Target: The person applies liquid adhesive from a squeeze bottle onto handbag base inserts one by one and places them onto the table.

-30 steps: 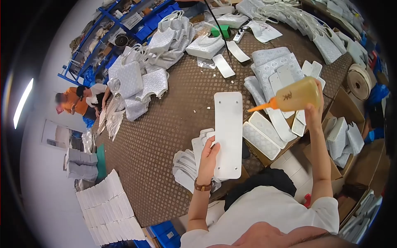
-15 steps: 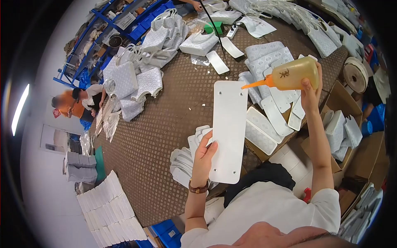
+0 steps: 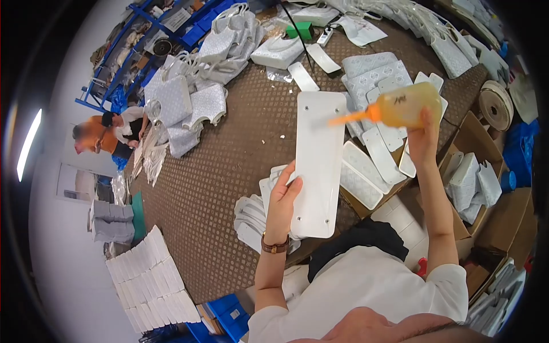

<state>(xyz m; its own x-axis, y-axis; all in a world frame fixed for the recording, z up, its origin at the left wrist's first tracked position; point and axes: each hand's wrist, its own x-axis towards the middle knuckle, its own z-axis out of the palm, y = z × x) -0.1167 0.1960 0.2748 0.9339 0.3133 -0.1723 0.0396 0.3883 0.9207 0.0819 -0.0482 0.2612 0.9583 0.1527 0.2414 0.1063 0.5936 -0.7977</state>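
A workroom spreads out around a big table (image 3: 240,143) with a brown patterned cover, blue bins (image 3: 197,30) on shelving beyond it and two people, one in orange (image 3: 94,134) and one in white and black (image 3: 127,127), at its far left edge. Silvery-white handbags (image 3: 171,94) are heaped along the far side, near a green box (image 3: 299,30). In front of the wearer, the left hand (image 3: 282,197) has its grip closed round the left edge of a long white panel (image 3: 318,171), thumb on the face, a watch (image 3: 275,247) on that wrist; the panel is raised above the table, roughly upright in view, with small metal studs near its corners. The right hand (image 3: 424,134) has its fingers wrapped about a squeeze bottle (image 3: 403,106) of yellowish liquid, tipped sideways so that its orange nozzle (image 3: 354,118) points left across the panel's upper part; the tip is blurred, and whether it touches cannot be told. Stacked white pieces (image 3: 249,220) lie left of the panel, patterned trays (image 3: 360,183) just to its right
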